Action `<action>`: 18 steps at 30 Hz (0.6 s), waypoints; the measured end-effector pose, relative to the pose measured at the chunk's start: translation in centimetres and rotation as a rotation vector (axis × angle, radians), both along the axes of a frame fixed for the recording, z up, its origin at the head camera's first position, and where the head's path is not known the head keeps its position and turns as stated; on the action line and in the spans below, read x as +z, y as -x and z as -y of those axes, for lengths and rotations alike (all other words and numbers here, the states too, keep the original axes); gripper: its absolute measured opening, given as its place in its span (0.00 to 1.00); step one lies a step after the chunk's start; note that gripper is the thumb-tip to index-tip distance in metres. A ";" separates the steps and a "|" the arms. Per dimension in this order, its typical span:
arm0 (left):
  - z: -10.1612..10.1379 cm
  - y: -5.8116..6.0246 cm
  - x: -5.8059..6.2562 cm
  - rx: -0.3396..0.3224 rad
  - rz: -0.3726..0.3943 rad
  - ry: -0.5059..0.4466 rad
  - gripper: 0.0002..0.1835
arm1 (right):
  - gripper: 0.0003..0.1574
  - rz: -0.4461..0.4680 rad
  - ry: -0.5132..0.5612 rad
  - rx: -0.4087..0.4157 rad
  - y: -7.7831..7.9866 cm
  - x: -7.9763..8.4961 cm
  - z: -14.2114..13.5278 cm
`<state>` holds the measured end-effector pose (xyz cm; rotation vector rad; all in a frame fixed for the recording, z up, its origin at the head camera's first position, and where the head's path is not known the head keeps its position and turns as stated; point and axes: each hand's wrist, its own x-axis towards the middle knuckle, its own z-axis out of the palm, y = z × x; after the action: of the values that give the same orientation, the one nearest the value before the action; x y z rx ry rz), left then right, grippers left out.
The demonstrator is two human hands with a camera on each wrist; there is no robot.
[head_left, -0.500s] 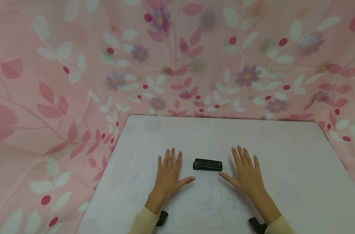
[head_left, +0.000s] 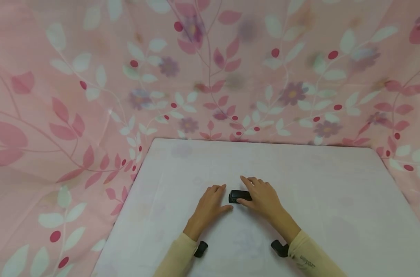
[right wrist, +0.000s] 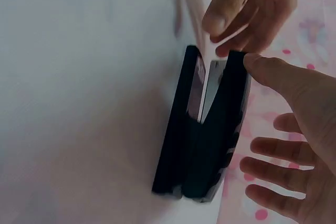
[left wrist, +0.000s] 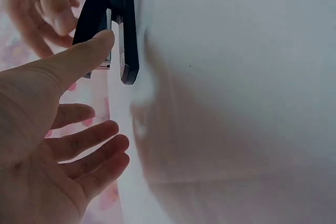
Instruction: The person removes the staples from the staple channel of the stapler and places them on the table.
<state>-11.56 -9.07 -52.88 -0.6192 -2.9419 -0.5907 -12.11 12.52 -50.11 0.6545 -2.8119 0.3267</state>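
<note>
A black stapler [head_left: 238, 195] lies on the white tabletop between the two hands. Over its right part reaches my right hand [head_left: 262, 196], which covers that end in the head view. From the right wrist, the thumb overlaps the top of the stapler [right wrist: 227, 119], and the other fingers are spread and loosely bent; whether the thumb touches it is unclear. At the stapler's left end my left hand [head_left: 209, 204] hovers with relaxed fingers and nothing in its grasp. The left wrist view shows the left thumb [left wrist: 86, 56] in front of the stapler's gap between upper arm and base.
A white cloth-covered table [head_left: 334, 192] spreads around the hands. Pink floral fabric [head_left: 210, 77] hangs behind it and at the sides. Black devices sit at the left cuff [head_left: 200, 249] and the right cuff [head_left: 280, 248].
Both hands have moved inward from spread, flat poses. My right hand has come left over the stapler, and my left hand has drawn nearer its left end. The stapler has stayed in place.
</note>
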 end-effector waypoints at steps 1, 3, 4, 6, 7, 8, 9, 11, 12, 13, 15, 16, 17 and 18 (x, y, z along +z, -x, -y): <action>-0.1 0.2 0.0 -0.005 0.017 -0.003 0.40 | 0.48 0.000 -0.010 0.014 0.1 0.1 0.5; -0.3 0.5 -0.1 -0.011 0.047 -0.013 0.38 | 0.45 0.011 -0.025 0.038 0.3 0.2 1.3; -0.4 0.6 -0.1 -0.017 0.059 -0.024 0.37 | 0.43 0.018 -0.031 0.049 0.5 0.2 1.6; -0.5 1.0 -0.3 -0.032 0.073 -0.048 0.35 | 0.39 0.028 -0.035 0.069 0.7 0.2 2.2; -0.6 1.2 -0.5 -0.042 0.077 -0.060 0.33 | 0.38 0.032 -0.033 0.080 0.8 0.2 2.4; -0.7 1.3 -0.6 -0.053 0.077 -0.073 0.32 | 0.36 0.034 -0.032 0.091 0.9 0.2 2.6; -0.7 1.5 -0.8 -0.064 0.075 -0.086 0.30 | 0.34 0.032 -0.030 0.100 1.0 0.1 2.7; -0.8 1.7 -1.1 -0.081 0.073 -0.110 0.27 | 0.30 0.021 -0.031 0.119 1.1 0.0 3.0; -0.8 1.8 -1.3 -0.086 0.073 -0.118 0.25 | 0.28 0.015 -0.032 0.126 1.2 -0.1 3.2; -0.8 1.9 -1.4 -0.090 0.072 -0.126 0.24 | 0.26 0.010 -0.037 0.133 1.2 -0.1 3.3; -0.8 2.0 -1.6 -0.091 0.077 -0.141 0.22 | 0.23 0.002 -0.043 0.137 1.3 -0.2 3.5; -0.8 2.0 -1.6 -0.090 0.079 -0.147 0.22 | 0.22 0.000 -0.044 0.137 1.3 -0.2 3.6; -0.7 2.0 -1.7 -0.091 0.077 -0.151 0.21 | 0.21 0.000 -0.043 0.136 1.3 -0.2 3.7; -0.7 2.1 -1.7 -0.092 0.076 -0.152 0.20 | 0.20 0.002 -0.046 0.132 1.3 -0.2 3.7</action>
<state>-13.63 -8.34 -54.59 -0.7332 -2.9138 -0.8557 -13.45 8.77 -50.34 0.8524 -2.7917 0.2872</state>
